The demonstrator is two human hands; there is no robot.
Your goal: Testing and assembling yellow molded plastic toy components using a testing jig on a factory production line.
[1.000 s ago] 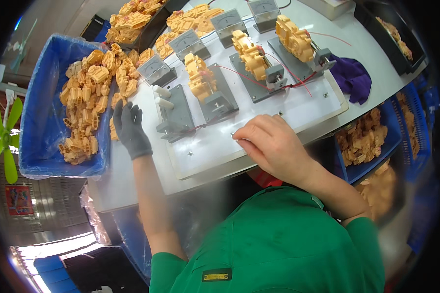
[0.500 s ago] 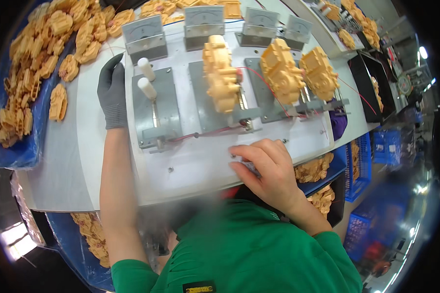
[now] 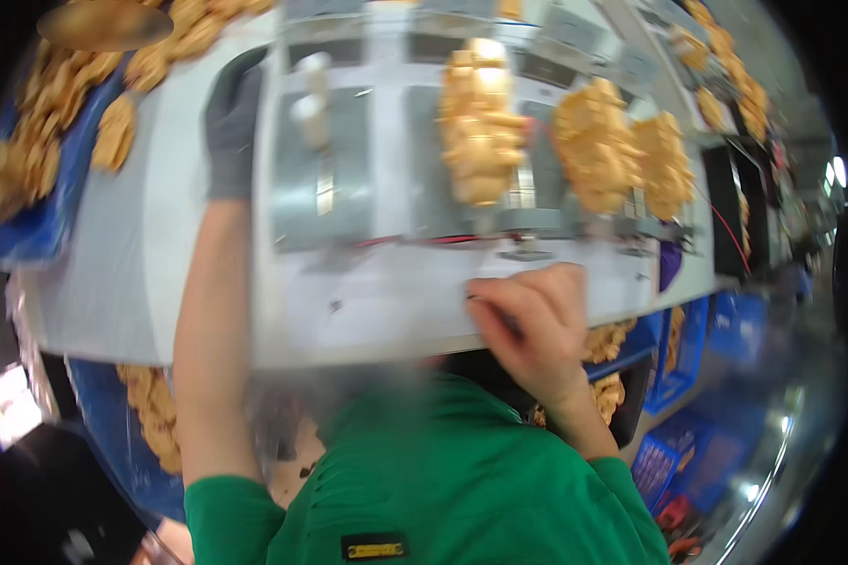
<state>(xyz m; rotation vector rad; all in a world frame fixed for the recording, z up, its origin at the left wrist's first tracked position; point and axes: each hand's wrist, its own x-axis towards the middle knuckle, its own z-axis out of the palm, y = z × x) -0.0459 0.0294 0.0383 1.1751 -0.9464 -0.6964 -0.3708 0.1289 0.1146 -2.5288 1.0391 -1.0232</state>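
Note:
My left hand (image 3: 236, 132), in a grey glove, is at the left edge of a white fixture board (image 3: 301, 325); motion smears its fingers. My bare right hand (image 3: 537, 320) hovers over the board's near edge, thumb and fingertips pinched together. A tiny dark speck shows at the fingertips, too small to name. Beyond it, a yellow plastic gearbox-like housing (image 3: 483, 122) stands on a grey plate in front of a metal clamp (image 3: 530, 222). Two more yellow housings, a middle one (image 3: 595, 146) and a right one (image 3: 664, 168), stand to its right. The left plate (image 3: 297, 202) carries two white posts (image 3: 308, 121).
A blue lined bin (image 3: 28, 235) of yellow parts lies far left, with a loose yellow part (image 3: 115, 132) beside it. Blurred meters (image 3: 322, 38) line the board's back. Blue crates (image 3: 683, 348) stand at the lower right. Under the table's left side is another blue bin (image 3: 104, 414).
The whole view has shifted and blurred. My right hand has drawn its thumb and fingers together from a looser curl. My left hand stays by the board's left edge.

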